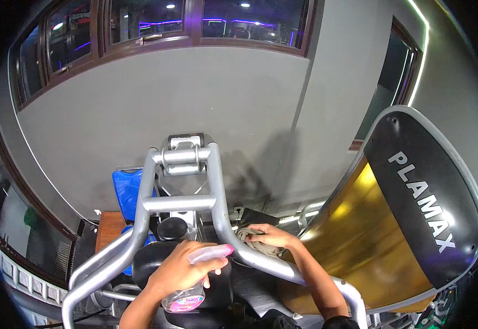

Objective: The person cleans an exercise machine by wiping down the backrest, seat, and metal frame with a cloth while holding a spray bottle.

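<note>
My left hand (187, 266) is wrapped round a clear spray bottle (183, 301) with a pink nozzle and a pink label, above the black padded seat. Against the silver tube frame (225, 233), my right hand (272, 236) presses a crumpled grey-beige cloth (258, 247) on the right-hand bar. The bottle's middle is hidden behind my left fingers.
To the right stands a large panel marked PLAMAX (425, 197). A blue chair (127, 189) is behind the frame at the left, near a brown wooden surface (109, 227). A grey wall (222, 98) with windows rises ahead.
</note>
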A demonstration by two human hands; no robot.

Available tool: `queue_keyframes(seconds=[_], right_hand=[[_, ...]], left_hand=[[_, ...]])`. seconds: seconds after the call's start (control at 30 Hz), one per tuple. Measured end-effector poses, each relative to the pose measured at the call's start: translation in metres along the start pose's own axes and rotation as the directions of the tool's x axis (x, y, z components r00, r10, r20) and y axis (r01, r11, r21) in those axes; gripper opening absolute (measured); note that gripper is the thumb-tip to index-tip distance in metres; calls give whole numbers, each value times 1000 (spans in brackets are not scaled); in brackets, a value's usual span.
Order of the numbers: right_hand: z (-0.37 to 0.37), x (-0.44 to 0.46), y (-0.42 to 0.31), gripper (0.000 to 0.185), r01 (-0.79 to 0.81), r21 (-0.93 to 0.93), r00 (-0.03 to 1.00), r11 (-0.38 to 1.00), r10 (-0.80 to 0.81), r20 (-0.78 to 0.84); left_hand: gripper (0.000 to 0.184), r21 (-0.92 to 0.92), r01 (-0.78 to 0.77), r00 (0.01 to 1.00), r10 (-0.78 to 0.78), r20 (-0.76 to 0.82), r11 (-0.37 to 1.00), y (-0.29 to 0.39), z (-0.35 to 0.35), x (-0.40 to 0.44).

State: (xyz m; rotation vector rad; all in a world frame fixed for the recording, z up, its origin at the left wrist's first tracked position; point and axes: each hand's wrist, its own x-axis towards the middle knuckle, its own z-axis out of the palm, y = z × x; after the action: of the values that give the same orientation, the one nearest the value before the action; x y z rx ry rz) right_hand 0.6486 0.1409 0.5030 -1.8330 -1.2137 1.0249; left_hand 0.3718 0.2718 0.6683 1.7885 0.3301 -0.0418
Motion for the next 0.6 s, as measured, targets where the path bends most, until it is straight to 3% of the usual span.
queue_keyframes(seconds=[0.03,0.1,0.13,0.17,0.23,0.3,0.37,0.43,0.5,0.6], right_hand=[[-6,-7,3,47,0,4,1000,1000,0,-2],[-23,-31,-19,58,-21,-194,991,981,46,123],[-28,-26,29,65,-44,-306,995,951,70,75],[-36,-43,8,66,-14,-285,988,958,56,141],[-44,-64,15,63,-71,-394,987,916,123,107],[-44,-78,-1,58,-44,-341,984,939,99,146],[-36,-80,-6,66,-25,-414,997,910,54,57],[-19,-78,-32,41,70,-368,997,927,-81,-13],[-3,-69,-41,39,193,-435,963,879,-255,-88],[18,-70,-68,39,209,-574,924,792,-351,-148]], left_hand=[[27,24,-13,1000,13,-10,1000,1,2,-2],[27,67,-36,999,37,-10,997,1,7,-5],[28,105,-62,998,64,-13,992,0,11,-7],[28,105,-63,998,65,-11,992,-4,15,-8],[31,190,-120,992,126,-16,974,-13,24,-9],[33,190,-71,997,77,-24,979,-16,35,-12],[33,329,-154,974,200,-110,931,-20,44,-13],[33,286,-83,981,128,-143,955,-18,51,-17],[33,251,-12,981,60,-182,968,-22,55,-19],[33,291,-90,972,147,-181,952,-40,60,-20]])
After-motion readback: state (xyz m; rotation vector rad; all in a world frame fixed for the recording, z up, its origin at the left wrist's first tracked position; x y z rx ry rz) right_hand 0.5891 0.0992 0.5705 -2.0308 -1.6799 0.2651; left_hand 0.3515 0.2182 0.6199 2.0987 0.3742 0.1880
